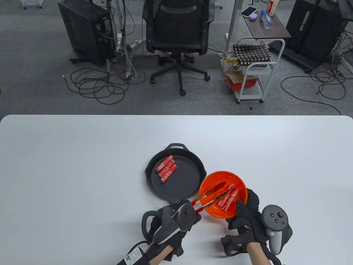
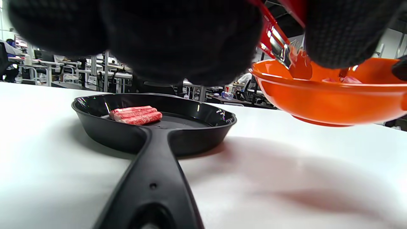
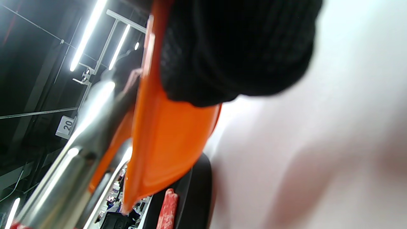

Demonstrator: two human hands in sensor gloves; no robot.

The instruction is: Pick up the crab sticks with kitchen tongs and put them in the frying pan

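Now the crab sticks [image 1: 228, 199] are waiting in the orange bowl [image 1: 242, 184], three more [image 1: 166, 167] already lying side by side in the frying pan [image 1: 187, 182]. Left hand [image 1: 171, 223] is squeezing the tongs [image 1: 213, 195], tips spread over one stick. Right hand [image 1: 246, 212] is gripping the bowl's rim and tilting it up off the table [image 1: 82, 165], likely for easier reach.

The frying pan [image 2: 152, 127] looks like black plastic or coated metal, glossy along the rim, duller on its floor. The orange bowl [image 2: 330, 101] is shiny translucent plastic. The tongs [image 1: 213, 198] have polished bare-metal arms with red grips. Both gloves [image 1: 248, 215] are matt black knit cloth. The crab sticks [image 1: 166, 169] look moist and fibrous. The table [image 1: 82, 165] is smooth, matt white.
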